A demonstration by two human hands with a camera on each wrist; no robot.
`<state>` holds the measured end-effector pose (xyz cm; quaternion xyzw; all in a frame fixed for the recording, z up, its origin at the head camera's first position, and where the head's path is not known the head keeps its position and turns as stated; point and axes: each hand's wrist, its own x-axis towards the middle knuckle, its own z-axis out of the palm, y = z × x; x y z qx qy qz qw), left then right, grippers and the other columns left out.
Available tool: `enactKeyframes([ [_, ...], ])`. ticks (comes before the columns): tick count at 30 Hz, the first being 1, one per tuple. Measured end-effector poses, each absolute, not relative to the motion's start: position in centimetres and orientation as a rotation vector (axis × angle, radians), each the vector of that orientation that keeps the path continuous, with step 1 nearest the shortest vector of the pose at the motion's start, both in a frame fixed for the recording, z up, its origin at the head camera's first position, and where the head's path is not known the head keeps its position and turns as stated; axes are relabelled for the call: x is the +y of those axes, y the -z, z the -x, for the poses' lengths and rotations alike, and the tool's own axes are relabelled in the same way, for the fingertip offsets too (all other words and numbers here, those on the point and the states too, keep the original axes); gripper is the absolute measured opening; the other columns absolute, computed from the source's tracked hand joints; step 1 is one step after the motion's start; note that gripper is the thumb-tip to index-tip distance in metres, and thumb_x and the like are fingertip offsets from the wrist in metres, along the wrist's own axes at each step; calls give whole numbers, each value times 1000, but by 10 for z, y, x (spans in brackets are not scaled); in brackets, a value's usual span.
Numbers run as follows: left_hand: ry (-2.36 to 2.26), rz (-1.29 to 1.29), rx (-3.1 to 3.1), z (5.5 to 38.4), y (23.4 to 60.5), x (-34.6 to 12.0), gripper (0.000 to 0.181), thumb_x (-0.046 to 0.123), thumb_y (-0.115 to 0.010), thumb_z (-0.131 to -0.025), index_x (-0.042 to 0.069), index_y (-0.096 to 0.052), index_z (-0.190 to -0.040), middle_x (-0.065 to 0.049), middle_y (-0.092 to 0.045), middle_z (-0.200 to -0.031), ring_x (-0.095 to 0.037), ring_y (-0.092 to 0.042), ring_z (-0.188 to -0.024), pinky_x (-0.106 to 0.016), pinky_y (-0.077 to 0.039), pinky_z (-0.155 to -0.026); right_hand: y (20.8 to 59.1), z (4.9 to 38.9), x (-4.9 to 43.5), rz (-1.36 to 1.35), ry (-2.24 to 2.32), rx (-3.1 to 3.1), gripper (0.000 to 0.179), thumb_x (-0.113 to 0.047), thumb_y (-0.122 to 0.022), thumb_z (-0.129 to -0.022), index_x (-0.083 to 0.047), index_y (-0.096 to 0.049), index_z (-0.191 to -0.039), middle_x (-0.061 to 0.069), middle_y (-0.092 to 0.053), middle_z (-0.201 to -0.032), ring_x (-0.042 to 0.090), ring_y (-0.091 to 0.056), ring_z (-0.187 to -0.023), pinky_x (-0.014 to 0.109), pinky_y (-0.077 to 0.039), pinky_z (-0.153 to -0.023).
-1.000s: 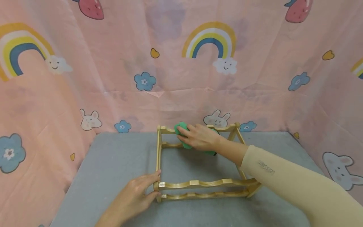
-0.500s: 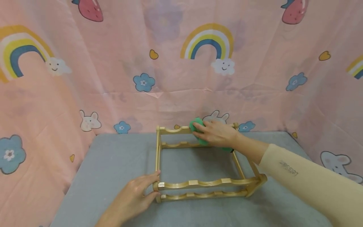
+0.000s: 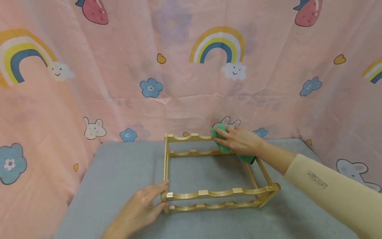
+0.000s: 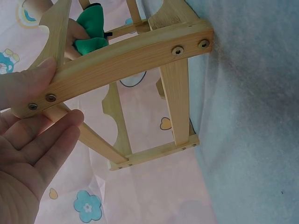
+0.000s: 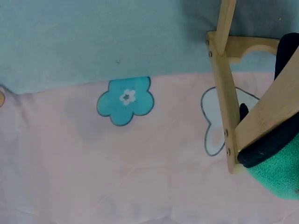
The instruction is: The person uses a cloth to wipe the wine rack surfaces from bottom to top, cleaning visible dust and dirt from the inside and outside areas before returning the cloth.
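Observation:
A light wooden rack (image 3: 219, 193) with scalloped rails stands on the grey-blue tabletop. My left hand (image 3: 138, 205) holds its near left corner; in the left wrist view the thumb (image 4: 32, 81) lies on one side of the end bar and the fingers on the other. At the back rail, my right hand (image 3: 243, 141) grips a green cloth (image 3: 247, 159) with black edging, folded over the rail towards its right end. The right wrist view has the fuzzy green cloth (image 5: 280, 175) and its black edge wrapped around a wooden rail (image 5: 273, 100); the right fingers are mostly hidden there.
A pink printed curtain (image 3: 185, 89) hangs behind and on both sides of the table. The grey-blue tabletop (image 3: 125, 166) extends around the rack, its back edge close to the curtain.
My right hand has slid the green cloth rightward along the back rail, uncovering more of the rail on the left. The left hand and the rack stay in place.

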<state>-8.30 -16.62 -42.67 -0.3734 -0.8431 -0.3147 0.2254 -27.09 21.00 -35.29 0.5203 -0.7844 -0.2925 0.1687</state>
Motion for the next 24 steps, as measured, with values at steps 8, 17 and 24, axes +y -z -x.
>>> enactKeyframes([
  [8,851,1019,-2321,82,428,-166,60,-4,-95,-66,4,-72,-120,-12,-72,-129,-24,-75,-104,-29,-62,-87,353,270,187,-1500,806,-2148,52,-29,-76,-98,-18,-62,-147,17,-52,-149,26,-62,-90,30,-53,-62],
  [17,882,1027,-2328,84,429,-167,62,-3,-95,-67,4,-71,-124,-12,-73,-128,-24,-75,-104,-29,-62,-87,353,272,138,-1523,800,-2066,53,-27,-77,-97,-15,-60,-146,18,-51,-147,24,-60,-85,28,-50,-58],
  [24,846,1007,-2357,83,430,-168,56,1,-95,-68,5,-72,-120,-10,-72,-131,-22,-75,-104,-30,-63,-85,357,271,104,-1514,771,-1970,43,-27,-70,-102,-16,-62,-142,15,-53,-142,22,-60,-81,28,-53,-58],
])
